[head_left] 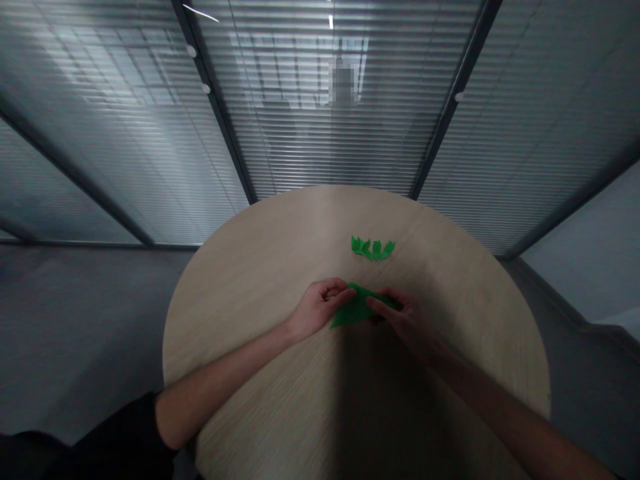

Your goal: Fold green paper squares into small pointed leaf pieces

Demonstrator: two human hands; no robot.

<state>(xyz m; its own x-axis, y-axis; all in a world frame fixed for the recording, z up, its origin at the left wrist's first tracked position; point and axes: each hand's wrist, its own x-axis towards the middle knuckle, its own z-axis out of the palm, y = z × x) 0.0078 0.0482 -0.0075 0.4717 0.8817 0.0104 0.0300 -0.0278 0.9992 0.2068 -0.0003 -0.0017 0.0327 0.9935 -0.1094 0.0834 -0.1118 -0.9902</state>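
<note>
Left hand (317,310), right hand (403,321) hold green paper (356,308) | green pieces (373,249) beyond, on round table (250,280)

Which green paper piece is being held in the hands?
The large triangular sheet, held between the left hand and right hand; the small green pieces lie apart on the table.

One left hand (317,310) and one right hand (405,323) are counted, with one folded sheet of green paper (357,307) held between them. One round table (280,267) is counted beneath them. About five small green paper pieces (373,249) are counted on it, an exact figure being prevented by their overlap.
</note>
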